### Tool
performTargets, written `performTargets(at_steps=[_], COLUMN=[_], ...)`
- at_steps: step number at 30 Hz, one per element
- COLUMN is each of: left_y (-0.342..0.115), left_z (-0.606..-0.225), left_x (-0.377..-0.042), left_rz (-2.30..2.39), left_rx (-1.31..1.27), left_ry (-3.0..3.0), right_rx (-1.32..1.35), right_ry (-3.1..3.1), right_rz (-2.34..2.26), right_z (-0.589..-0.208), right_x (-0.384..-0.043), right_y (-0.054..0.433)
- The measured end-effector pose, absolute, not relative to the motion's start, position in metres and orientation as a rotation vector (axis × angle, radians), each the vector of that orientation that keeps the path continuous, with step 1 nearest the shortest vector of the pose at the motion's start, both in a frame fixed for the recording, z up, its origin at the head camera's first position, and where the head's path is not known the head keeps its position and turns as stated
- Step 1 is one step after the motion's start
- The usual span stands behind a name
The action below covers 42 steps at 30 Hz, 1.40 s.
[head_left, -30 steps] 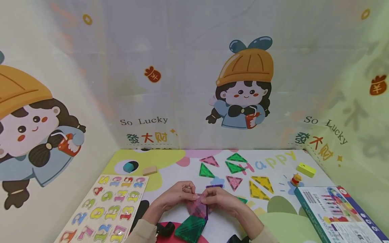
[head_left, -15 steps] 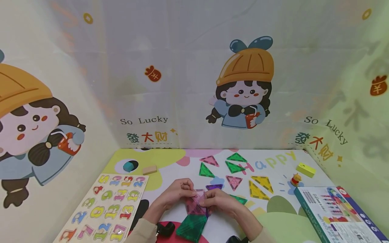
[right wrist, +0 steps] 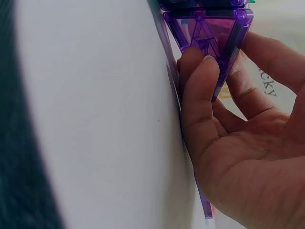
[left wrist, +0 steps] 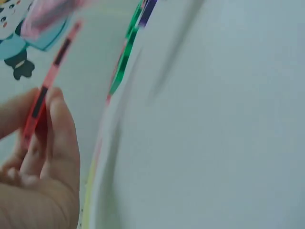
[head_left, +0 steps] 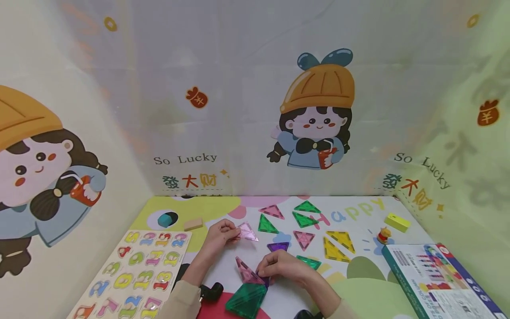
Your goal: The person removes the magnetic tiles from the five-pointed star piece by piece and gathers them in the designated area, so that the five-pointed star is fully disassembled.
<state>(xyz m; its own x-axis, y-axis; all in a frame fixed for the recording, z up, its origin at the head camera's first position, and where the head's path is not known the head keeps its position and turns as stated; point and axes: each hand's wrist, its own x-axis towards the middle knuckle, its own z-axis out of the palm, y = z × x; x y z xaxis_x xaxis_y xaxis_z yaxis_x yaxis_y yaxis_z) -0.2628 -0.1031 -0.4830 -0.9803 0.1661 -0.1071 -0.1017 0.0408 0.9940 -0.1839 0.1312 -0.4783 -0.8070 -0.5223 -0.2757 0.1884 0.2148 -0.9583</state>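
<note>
My left hand [head_left: 218, 235] pinches a translucent pink triangular magnetic tile [head_left: 247, 231] raised above the table; the left wrist view shows that pink tile edge-on between thumb and fingers. My right hand [head_left: 283, 266] pinches a purple triangular magnetic tile [right wrist: 204, 40] between thumb and fingers, low by the table. Next to the right fingertips, another pink triangular tile [head_left: 248, 272] stands tilted. Its lower edge meets the back of a green tile piece [head_left: 247, 299]. How the purple tile joins these pieces is mostly hidden behind the right hand in the head view.
Loose triangular tiles lie behind the hands, among them a green tile [head_left: 268, 224], a purple tile [head_left: 277, 246] and a yellow tile [head_left: 334, 250]. A number puzzle board [head_left: 137, 272] lies left. A box [head_left: 432, 279], a small figure [head_left: 384, 235] and a yellow block [head_left: 397, 222] stand right.
My left hand has moved up and left, taking one pink triangular tile away from the other pink tile by the green piece. The right hand has stayed near the same place, slightly lower.
</note>
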Motion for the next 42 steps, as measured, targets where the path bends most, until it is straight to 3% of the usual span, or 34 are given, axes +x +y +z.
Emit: performTargets(at_steps=[12, 24, 29, 36, 42], left_y=[-0.101, -0.118, -0.124, -0.136, -0.133], left_z=[-0.488, -0.482, -0.475, -0.465, -0.462], left_x=[-0.319, -0.306, -0.283, -0.258, -0.248], left_rz=[2.034, 1.681, 1.542, 1.323, 1.224], left_rx=[-0.223, -0.074, 0.129, 0.722, 0.871], left_ry=[2.234, 2.597, 2.558, 2.129, 1.93], right_rx=[-0.328, -0.31, -0.304, -0.299, -0.295], right_ry=[1.946, 1.971, 1.981, 2.011, 1.994], right_rz=[-1.646, -1.626, -1.616, -1.609, -1.616], right_z=[-0.479, -0.478, -0.477, -0.478, -0.479], right_x=[-0.184, -0.184, -0.184, -0.186, -0.186], right_y=[0.132, 0.129, 0.13, 0.132, 0.13])
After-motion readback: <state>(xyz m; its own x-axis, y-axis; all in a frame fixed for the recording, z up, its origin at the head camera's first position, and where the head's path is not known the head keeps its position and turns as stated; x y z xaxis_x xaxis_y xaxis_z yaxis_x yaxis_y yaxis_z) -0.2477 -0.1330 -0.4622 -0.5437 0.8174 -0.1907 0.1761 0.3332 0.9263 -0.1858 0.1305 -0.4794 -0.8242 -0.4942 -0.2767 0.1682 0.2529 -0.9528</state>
